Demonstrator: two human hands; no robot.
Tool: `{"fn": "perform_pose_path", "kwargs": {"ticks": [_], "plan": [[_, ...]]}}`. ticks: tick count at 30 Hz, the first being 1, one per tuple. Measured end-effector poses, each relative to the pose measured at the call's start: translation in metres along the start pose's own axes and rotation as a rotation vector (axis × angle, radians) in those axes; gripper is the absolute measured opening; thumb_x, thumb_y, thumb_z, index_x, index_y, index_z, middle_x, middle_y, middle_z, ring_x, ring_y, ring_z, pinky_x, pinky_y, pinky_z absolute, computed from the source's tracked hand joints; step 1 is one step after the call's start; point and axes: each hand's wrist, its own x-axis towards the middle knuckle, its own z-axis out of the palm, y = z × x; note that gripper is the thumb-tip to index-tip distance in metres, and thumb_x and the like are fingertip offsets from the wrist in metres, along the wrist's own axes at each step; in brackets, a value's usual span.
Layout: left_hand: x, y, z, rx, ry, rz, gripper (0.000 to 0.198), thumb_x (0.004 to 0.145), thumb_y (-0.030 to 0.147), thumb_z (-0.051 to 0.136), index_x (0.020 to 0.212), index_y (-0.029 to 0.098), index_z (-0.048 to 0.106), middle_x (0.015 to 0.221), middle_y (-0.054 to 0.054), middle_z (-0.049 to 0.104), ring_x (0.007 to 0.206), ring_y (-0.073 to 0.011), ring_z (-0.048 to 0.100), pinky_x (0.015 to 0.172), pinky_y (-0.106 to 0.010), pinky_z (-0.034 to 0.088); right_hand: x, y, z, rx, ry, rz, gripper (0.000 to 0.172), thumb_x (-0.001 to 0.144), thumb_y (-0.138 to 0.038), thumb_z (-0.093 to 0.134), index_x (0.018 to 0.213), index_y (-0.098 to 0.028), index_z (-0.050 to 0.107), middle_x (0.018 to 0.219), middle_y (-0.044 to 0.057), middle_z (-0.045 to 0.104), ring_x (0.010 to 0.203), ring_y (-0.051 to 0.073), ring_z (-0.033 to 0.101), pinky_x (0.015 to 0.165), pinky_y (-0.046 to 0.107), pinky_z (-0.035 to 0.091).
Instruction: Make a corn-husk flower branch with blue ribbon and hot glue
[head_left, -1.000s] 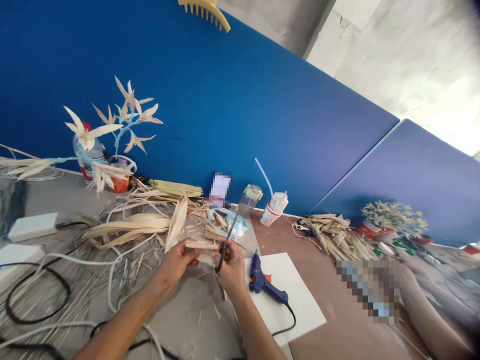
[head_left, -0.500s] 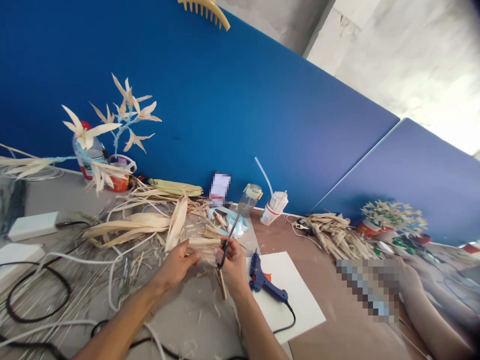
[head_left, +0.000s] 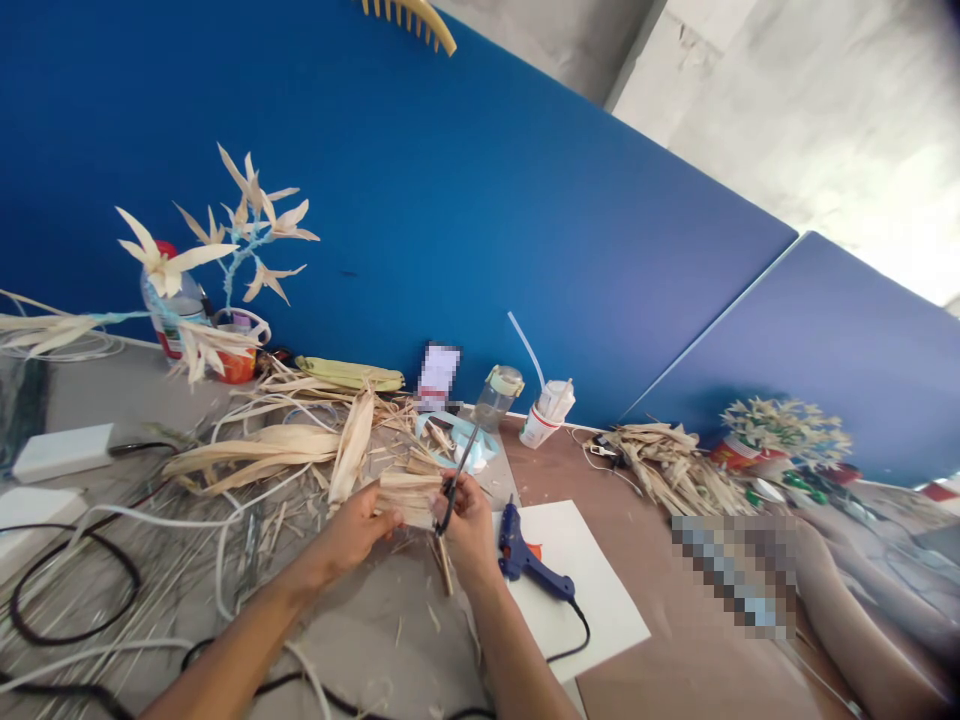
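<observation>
My left hand (head_left: pixel 358 530) pinches the left end of a flat piece of dried corn husk (head_left: pixel 409 498) between thumb and fingers. At the husk's other end is my right hand (head_left: pixel 469 520), closed round a pair of scissors (head_left: pixel 466 455) with dark handles; their long blades point up and away. My right fingers also seem to touch the husk, though the handles partly hide the contact. A narrow brown strip (head_left: pixel 445 568) sticks out below my right hand. Just right of it, a blue glue gun (head_left: pixel 529 560) lies on a white sheet (head_left: pixel 604 615).
Loose husks (head_left: pixel 255 455), white cables (head_left: pixel 225 560) and thin straws cover the left side. Behind stand a husk-flower branch (head_left: pixel 244 255), a clear bottle (head_left: pixel 499 398) and a paper cup (head_left: pixel 544 425). Another person's arm (head_left: pixel 847 610) reaches in at right, near a husk pile (head_left: pixel 667 465).
The view has shifted very slightly. My hands keep nearly the same hold on the husk and scissors. At right, the other person's arm has moved a little.
</observation>
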Motion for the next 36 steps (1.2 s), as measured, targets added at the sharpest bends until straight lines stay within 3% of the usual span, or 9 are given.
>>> {"fn": "perform_pose_path", "kwargs": {"ticks": [11,18,28,36], "plan": [[0.001,-0.004,-0.002,0.041,-0.047,-0.019,0.047,0.062,0.04,0.069,0.1,0.013,0.065,0.089,-0.008,0.069,0.069,-0.0186,0.054,0.06,-0.029,0.041,0.0,0.001,-0.001,0.0,-0.009,0.021,0.033,0.063,-0.024,0.066,0.093,-0.017,0.055,0.065,-0.004,0.054,0.059,0.011,0.051,0.055,0.022,0.039],[-0.001,0.005,0.001,-0.014,0.011,-0.056,0.028,0.059,0.037,0.072,0.075,0.016,0.065,0.062,0.0,0.062,0.057,-0.0145,0.049,0.059,-0.027,0.04,0.0,0.0,0.001,-0.026,-0.011,0.014,0.031,0.062,-0.023,0.065,0.091,-0.017,0.055,0.063,-0.006,0.053,0.057,0.011,0.05,0.055,0.022,0.039],[-0.002,0.005,0.0,-0.067,-0.033,-0.042,0.034,0.058,0.033,0.075,0.085,0.015,0.065,0.063,-0.001,0.063,0.058,-0.0144,0.051,0.054,-0.025,0.038,0.0,0.001,0.001,0.003,-0.009,0.016,0.032,0.061,-0.022,0.067,0.09,-0.017,0.056,0.066,-0.004,0.055,0.06,0.012,0.052,0.058,0.023,0.042],[0.002,-0.008,-0.005,-0.156,0.104,-0.097,0.034,0.063,0.034,0.074,0.087,0.014,0.063,0.071,-0.001,0.066,0.061,-0.0127,0.053,0.059,-0.025,0.04,-0.001,0.0,0.001,0.055,0.085,-0.01,0.036,0.066,-0.031,0.067,0.097,-0.017,0.054,0.074,-0.002,0.058,0.065,0.012,0.054,0.06,0.023,0.043]]}}
